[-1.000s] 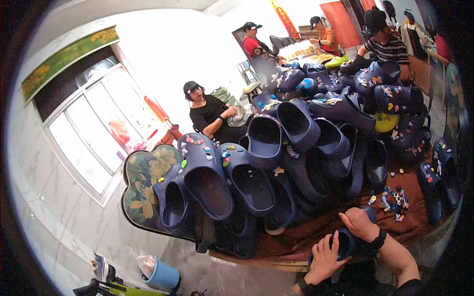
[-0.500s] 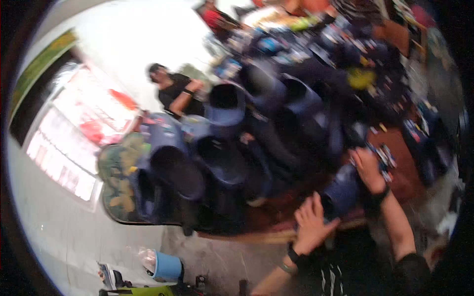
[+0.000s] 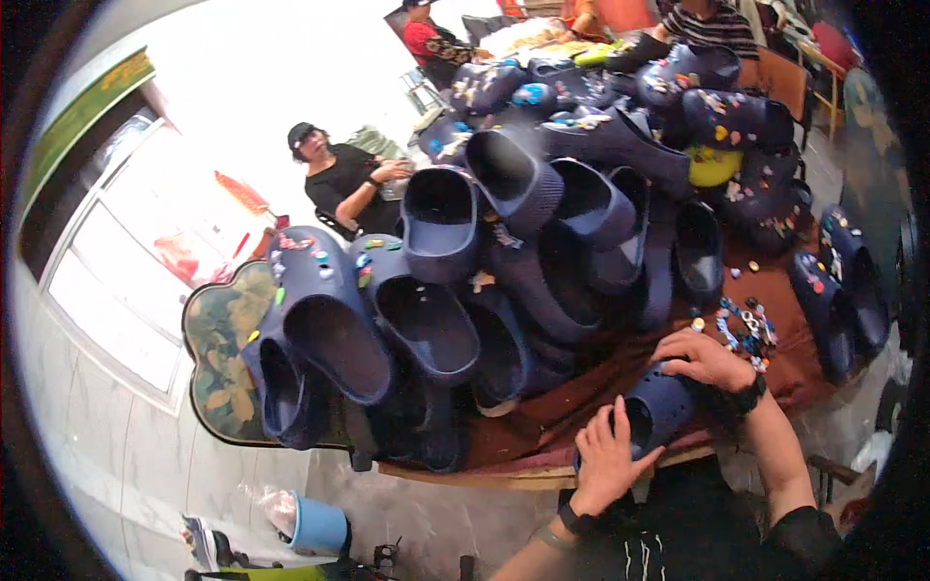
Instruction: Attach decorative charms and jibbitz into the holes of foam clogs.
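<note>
A dark blue clog point(image 3: 663, 411) with holes in its upper lies at the table's near edge, between my two hands. My left hand point(image 3: 608, 453) grips its open heel end, the fingers over the rim and the thumb along the near side. At the toe end my right hand point(image 3: 707, 360) is closed, its bent fingers on the upper. Just past that hand lies a loose pile of small coloured shoe charms point(image 3: 748, 327) on a brown cloth point(image 3: 775, 290). What the right fingertips pinch, if anything, is too small to make out.
Many dark blue clogs point(image 3: 339, 339) are heaped across the table, some with charms on them. Another pair of clogs point(image 3: 839, 290) stands at the right. A seated person point(image 3: 344, 179) is beyond the heap; others sit at the far end. A blue bucket point(image 3: 320, 526) is on the floor.
My right hand has moved left and down, from the far side of the clog onto its toe. The left hand stays at the heel end. The view has steadied.
</note>
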`<state>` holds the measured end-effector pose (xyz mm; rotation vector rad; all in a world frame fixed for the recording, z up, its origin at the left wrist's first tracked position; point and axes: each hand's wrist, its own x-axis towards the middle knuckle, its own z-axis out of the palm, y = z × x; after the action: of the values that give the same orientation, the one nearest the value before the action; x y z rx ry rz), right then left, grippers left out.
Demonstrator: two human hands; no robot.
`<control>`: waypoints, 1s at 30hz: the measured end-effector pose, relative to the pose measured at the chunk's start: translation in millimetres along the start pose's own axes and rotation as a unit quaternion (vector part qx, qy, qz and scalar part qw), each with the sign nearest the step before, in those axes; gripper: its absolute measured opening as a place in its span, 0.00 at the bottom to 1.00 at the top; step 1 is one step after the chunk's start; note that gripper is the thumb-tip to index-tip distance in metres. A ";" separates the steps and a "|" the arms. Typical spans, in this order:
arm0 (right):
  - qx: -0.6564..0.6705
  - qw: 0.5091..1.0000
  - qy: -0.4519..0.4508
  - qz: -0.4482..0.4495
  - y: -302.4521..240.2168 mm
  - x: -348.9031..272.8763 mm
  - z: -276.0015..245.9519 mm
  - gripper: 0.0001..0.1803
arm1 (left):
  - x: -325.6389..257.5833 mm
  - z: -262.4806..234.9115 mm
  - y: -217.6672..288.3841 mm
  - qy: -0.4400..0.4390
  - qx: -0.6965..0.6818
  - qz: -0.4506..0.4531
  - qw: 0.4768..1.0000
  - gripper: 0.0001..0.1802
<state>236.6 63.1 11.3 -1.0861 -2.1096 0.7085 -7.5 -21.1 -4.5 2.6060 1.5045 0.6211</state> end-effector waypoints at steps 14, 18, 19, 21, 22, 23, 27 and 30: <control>-0.170 0.958 0.214 0.089 8.6 -4.1 50.4 0.08 | -4.9 9.8 -1.5 0.004 0.030 0.008 1.000 0.57; -0.172 0.961 0.203 0.078 12.2 -3.1 50.0 0.07 | -5.3 7.7 -2.1 -0.016 0.019 0.009 1.000 0.57; -0.157 0.962 0.223 0.018 11.4 -5.2 47.7 0.06 | -5.4 7.6 -2.3 -0.012 0.020 0.009 1.000 0.58; -0.171 0.952 0.248 -0.056 6.6 -10.6 42.2 0.05 | -7.5 6.3 -0.7 -0.030 0.040 0.003 0.999 0.60; -0.196 0.948 0.245 -0.051 3.5 -14.9 39.9 0.05 | -5.8 6.4 -3.1 -0.044 0.018 -0.008 0.999 0.63; -0.213 0.949 0.229 -0.028 1.5 -17.4 39.0 0.06 | -5.2 6.7 -3.2 -0.034 0.011 -0.011 0.999 0.64; -0.273 0.931 0.237 -0.040 -5.2 -31.0 36.0 0.11 | -5.1 5.0 -4.9 -0.040 -0.015 -0.017 0.999 0.63; -0.198 0.944 0.261 -0.027 -12.8 -26.1 37.0 0.09 | -2.5 0.8 -3.2 0.002 -0.032 0.011 0.999 0.58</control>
<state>214.1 28.4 -11.3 -1.2535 -1.8354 -0.0524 -10.9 -21.4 -6.8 2.5792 1.4334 0.6667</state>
